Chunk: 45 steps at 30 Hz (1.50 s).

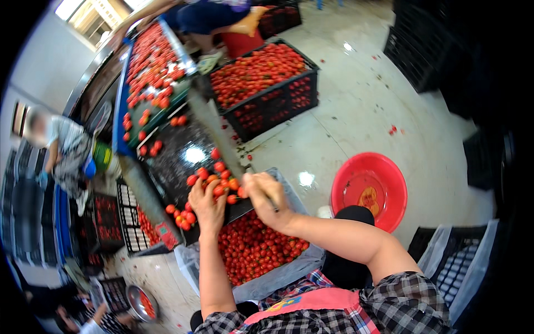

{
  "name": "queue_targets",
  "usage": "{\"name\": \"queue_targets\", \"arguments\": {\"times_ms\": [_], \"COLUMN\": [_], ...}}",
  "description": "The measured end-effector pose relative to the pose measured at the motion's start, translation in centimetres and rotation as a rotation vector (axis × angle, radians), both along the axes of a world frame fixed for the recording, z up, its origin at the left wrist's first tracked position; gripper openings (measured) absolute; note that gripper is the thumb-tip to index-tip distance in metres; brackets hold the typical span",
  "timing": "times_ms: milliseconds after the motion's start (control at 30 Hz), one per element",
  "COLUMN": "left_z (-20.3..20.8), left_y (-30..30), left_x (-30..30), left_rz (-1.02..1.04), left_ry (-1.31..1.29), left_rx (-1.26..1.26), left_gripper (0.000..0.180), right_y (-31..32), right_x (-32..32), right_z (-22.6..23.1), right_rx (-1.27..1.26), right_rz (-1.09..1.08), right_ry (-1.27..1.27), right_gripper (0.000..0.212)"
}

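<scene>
Small red cherry tomatoes lie in a cluster at the low end of a wet black chute. My left hand rests among them with its fingers spread; a few more tomatoes sit to its left. My right hand is closed at the right edge of the chute, beside the cluster. A thin dark piece shows at its fingers, but I cannot make out what it is. Just below both hands, a crate lined with pale plastic holds many tomatoes.
Up the chute, a conveyor carries more tomatoes. A black crate full of tomatoes stands right of it. On the floor to my right is a red basin. Stacked black crates stand farther back. Other people sit at left and at the top.
</scene>
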<state>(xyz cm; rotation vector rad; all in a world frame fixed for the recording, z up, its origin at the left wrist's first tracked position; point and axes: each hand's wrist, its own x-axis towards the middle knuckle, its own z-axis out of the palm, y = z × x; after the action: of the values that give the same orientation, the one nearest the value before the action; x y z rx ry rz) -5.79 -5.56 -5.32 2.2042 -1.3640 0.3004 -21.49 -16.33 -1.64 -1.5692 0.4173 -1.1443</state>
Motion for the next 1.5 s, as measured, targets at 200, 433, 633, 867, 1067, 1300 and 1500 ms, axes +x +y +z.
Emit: {"name": "queue_targets", "arguments": {"times_ms": [200,433,633,867,1067,1300,1500], "left_z": [0.0,-0.6,-0.8,-0.2,-0.9,1.4,0.9], "left_y": [-0.1,0.0,0.5,1.2,-0.2,0.3,3.3], "left_x": [-0.3,2.1,3.3,3.6,3.9,3.2,-0.7], "left_rz": [-0.044,-0.018,-0.076,-0.062,-0.096,0.120,0.246], "left_ry": [0.136,0.274,-0.072,-0.073,-0.081,-0.162,0.070], "left_rx": [-0.051,-0.161,0.263,0.354,0.424,0.468,0.381], "left_gripper": [0.025,0.053,0.053,0.052,0.053,0.054,0.045], "right_y": [-0.3,0.7,0.6,1.0,0.3,0.6,-1.2], "right_x": [-0.4,-0.1,-0.5,-0.3,-1.4,-0.8,-2.0], "right_z": [0.3,0.8,1.4,1.2,1.3,0.1,0.5], "right_rx": [-0.039,0.020,0.054,0.045,-0.018,-0.063,-0.172], "right_rz": [-0.039,-0.013,0.001,0.041,-0.031,-0.019,0.093], "right_ry": [-0.074,0.023,0.098,0.192,0.060,0.042,0.098], "right_gripper": [0.034,0.034,0.029,0.028,0.021,0.030,0.035]}}
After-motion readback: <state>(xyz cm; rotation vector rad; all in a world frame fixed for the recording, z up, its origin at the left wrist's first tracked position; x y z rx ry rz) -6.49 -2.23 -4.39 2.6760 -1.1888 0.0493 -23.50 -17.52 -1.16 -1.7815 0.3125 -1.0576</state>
